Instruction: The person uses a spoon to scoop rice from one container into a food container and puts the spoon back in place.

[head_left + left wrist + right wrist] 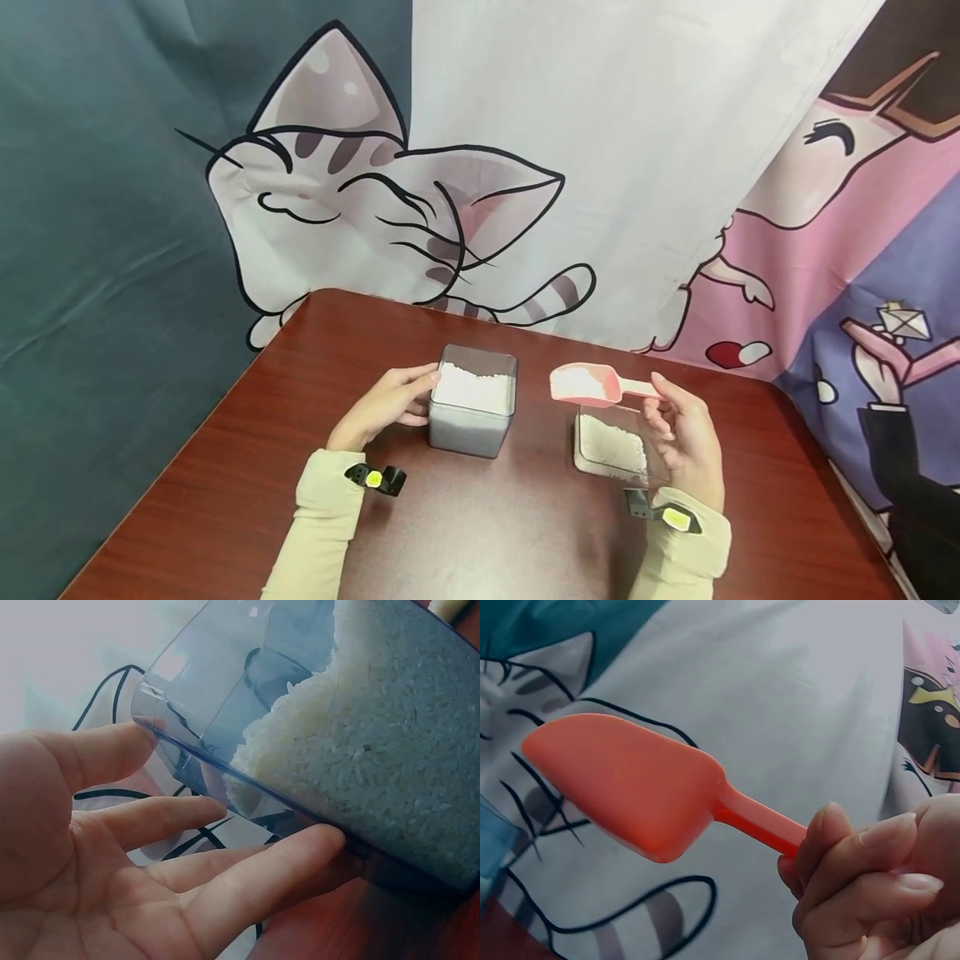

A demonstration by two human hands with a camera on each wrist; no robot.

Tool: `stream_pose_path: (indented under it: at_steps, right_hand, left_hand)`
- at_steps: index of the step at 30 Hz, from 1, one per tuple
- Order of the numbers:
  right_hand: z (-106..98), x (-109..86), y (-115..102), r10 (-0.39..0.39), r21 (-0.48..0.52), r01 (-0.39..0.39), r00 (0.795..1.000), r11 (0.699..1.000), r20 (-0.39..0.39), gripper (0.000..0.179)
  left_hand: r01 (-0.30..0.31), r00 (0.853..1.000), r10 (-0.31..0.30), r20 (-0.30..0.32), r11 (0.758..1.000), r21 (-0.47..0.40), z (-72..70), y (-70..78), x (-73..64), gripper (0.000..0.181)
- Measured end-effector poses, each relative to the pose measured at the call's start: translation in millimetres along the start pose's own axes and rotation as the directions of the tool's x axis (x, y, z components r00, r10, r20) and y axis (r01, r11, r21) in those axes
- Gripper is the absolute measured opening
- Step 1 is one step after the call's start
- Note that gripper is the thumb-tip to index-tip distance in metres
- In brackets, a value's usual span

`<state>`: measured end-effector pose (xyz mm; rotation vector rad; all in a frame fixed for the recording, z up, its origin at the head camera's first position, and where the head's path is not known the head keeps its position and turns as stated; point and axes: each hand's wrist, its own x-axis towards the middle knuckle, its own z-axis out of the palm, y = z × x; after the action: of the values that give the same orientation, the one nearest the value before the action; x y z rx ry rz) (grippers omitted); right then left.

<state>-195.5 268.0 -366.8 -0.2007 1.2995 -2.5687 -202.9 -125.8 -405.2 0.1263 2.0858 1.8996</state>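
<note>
In the head view my left hand (387, 406) is at the left side of a clear grey square container (465, 429) filled with white rice (474, 390). The left wrist view shows the fairly straight fingers (262, 874) touching the container's outer wall, the palm in sight. My right hand (686, 429) pinches the handle of a pink scoop (611, 387), which is loaded with white rice and held in the air. Seen from the right wrist, the scoop's smooth underside (630, 787) faces the camera. Below the scoop sits a shallow clear box (592, 469) with off-white grains.
Both containers stand on a reddish-brown wooden table (480, 533). A cloth backdrop (637, 125) with cartoon cats rises behind the table's far edge. Black straps (375, 477) with yellow tags circle both wrists over pale sleeves.
</note>
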Motion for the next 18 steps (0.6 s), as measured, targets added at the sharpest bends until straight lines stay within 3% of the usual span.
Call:
stream_pose_path:
  at_steps: [9, 14, 18]
  right_hand:
    - [-30.6, -19.6, -10.9, 0.000, 0.002, 0.000, 0.999, 1.000, -0.042, 0.055]
    - [-42.8, -30.8, -16.7, -0.042, -0.062, 0.029, 0.978, 0.998, -0.207, 0.050]
    - [-53.5, -38.4, -19.4, -0.034, -0.044, 0.023, 0.964, 0.999, -0.263, 0.051]
  left_hand:
    - [0.001, 1.000, -0.001, 0.020, 1.000, -0.001, -1.0, -2.8, 1.0, 0.056]
    - [0.013, 1.000, -0.013, 0.017, 1.000, 0.000, -3.0, -1.8, 0.9, 0.057]
    - [0.023, 0.999, -0.023, 0.023, 1.000, 0.002, -4.0, -2.4, 0.7, 0.057]
